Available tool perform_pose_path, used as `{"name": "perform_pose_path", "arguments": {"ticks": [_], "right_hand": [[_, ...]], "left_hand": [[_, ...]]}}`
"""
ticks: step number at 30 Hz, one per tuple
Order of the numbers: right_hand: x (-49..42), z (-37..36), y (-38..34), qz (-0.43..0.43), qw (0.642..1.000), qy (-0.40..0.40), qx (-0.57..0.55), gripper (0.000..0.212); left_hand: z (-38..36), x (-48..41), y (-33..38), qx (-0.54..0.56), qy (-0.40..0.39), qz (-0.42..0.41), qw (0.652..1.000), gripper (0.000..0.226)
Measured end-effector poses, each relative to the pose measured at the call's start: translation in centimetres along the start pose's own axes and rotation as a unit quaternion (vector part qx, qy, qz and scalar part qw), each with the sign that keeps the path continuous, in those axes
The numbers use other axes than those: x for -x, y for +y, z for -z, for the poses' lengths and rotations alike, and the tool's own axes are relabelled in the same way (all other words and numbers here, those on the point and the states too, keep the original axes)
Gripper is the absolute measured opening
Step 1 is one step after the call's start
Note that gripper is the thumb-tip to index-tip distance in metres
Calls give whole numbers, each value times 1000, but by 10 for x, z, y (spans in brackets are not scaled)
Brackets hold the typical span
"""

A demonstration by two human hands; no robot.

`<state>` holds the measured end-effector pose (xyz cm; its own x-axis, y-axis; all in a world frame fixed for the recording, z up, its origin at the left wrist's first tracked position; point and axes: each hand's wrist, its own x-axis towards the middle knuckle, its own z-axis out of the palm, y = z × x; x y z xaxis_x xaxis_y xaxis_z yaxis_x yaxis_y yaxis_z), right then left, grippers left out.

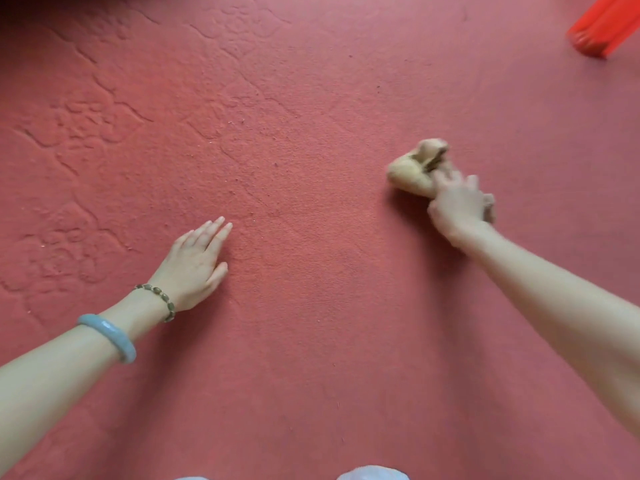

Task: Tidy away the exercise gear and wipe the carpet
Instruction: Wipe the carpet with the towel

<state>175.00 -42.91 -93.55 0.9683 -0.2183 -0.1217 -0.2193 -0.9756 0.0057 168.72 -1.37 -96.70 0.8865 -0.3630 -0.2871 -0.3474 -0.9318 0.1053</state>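
Left hand lies flat, fingers straight, on the red carpet; right hand, blurred, grips a bunched tan cloth against it.

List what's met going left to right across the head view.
From left: blue-green bangle → beaded bracelet → left hand flat on carpet → right hand gripping tan cloth → red object, top right.

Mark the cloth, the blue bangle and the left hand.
cloth point(412, 174): head view, on its bunched middle.
blue bangle point(105, 330): head view, on the top of the ring.
left hand point(192, 263): head view, on the back of the hand.
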Motion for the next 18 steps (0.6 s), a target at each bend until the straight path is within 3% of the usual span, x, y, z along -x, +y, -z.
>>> {"name": "perform_pose_path", "arguments": {"ticks": [3, 6, 9, 11, 13, 14, 18], "right_hand": [[71, -30, -67, 200, 978, 41, -39, 38], [152, -42, -102, 345, 937, 23, -58, 45], [211, -46, -101, 487, 873, -13, -6, 44], [220, -47, -87, 557, 830, 7, 14, 40], [201, -45, -69, 570, 821, 32, 8, 34], [184, -42, -57, 551, 834, 40, 7, 32], [116, -21, 23, 379, 924, 46, 26, 33]], "left_hand": [[0, -9, 13, -10, -12, -30, 999, 75], [3, -17, 28, -24, -15, -58, 998, 72], [1, -18, 40, -31, -26, -79, 996, 76], [-3, -16, 48, -40, -36, -95, 994, 78], [-6, -14, 54, -41, -44, -110, 992, 79], [-8, -13, 57, -35, -47, -114, 992, 80], [-15, -13, 71, -15, -37, -133, 990, 87]]}}
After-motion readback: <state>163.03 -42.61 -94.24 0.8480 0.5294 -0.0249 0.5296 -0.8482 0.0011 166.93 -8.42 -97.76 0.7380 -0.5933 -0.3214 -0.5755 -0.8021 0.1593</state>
